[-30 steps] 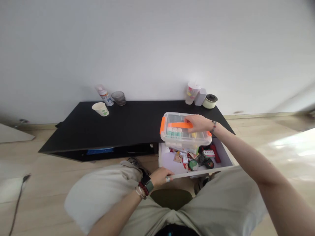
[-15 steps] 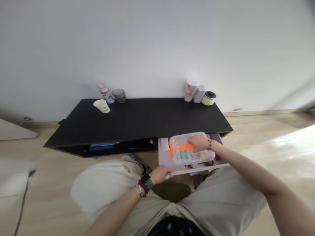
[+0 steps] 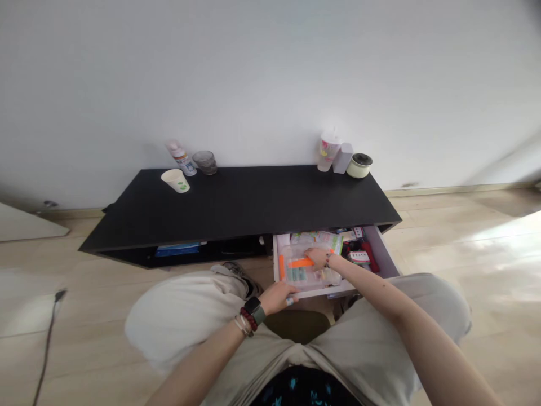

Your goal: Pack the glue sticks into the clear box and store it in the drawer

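Note:
A white drawer (image 3: 391,262) stands pulled out of the black cabinet. Inside it, at the left, lies a clear plastic box (image 3: 310,276) with orange clasps and an orange handle. My right hand (image 3: 316,257) has its fingers closed around the box's handle. My left hand (image 3: 279,297) grips the drawer's front edge near the left corner. Right of the box are a red item (image 3: 369,256), a small white packet (image 3: 358,257) and other small things. Behind it lies a clear packet (image 3: 336,241) with green edging.
On the black cabinet top (image 3: 262,197) stand a paper cup (image 3: 176,181), a spray can (image 3: 184,160), a dark glass (image 3: 205,162), a lidded plastic cup (image 3: 327,153), a pale box (image 3: 342,158) and a cream jar (image 3: 359,166). Blue items (image 3: 177,249) lie in the open left compartment. My knees flank the drawer.
The clear box has moved left and down into the drawer with my right hand on it, uncovering the items at the right. The drawer looks slightly further out. My left hand has stayed on its edge.

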The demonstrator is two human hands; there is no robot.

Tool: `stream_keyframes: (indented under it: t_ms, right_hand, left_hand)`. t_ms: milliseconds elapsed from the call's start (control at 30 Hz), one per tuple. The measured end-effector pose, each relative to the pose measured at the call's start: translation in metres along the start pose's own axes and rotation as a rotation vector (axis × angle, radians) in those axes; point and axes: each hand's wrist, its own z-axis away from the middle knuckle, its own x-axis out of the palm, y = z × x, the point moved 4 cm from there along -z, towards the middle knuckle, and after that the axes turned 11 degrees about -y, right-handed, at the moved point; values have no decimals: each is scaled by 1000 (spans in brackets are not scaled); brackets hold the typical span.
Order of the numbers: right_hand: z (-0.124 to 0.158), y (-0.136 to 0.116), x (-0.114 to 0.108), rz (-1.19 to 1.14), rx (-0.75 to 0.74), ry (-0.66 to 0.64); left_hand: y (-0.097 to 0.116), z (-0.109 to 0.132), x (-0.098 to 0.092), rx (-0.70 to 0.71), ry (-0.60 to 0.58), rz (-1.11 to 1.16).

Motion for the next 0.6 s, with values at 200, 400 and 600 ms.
stream_keyframes:
  t_ms: [200,400,600]
  right_hand:
    - [-11,-2,19,1,-16,-20]
    - [-14,-3,28,5,-31,-42]
    - [-11,-7,24,2,-15,-57]
  left_hand:
    - [1,0,-1,-13,-13,28]
    - [2,0,-2,-11,-34,32]
    - [3,0,-2,-1,-33,11]
